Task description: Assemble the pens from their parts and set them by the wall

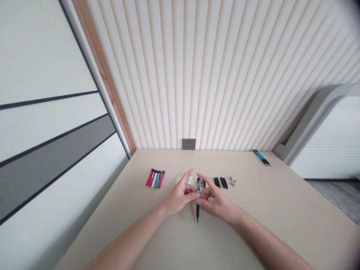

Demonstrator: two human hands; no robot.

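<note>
A pen with a black lower grip, a metal-looking tip and a blue upper barrel is upright in view, tip toward me, above the near middle of the table. My left hand pinches it from the left near mid-length, its index finger stretched away from me. From the right, my right hand pinches the same spot between thumb and bent fingers, its index finger also raised. Just beyond the fingers lie white slim parts and a black piece, partly hidden by my hands.
Pink, white and blue pen barrels lie in a row on the left of the table. Several black grips and small grey cone tips are to the right. Two blue-black pens rest far right. A wall socket is behind.
</note>
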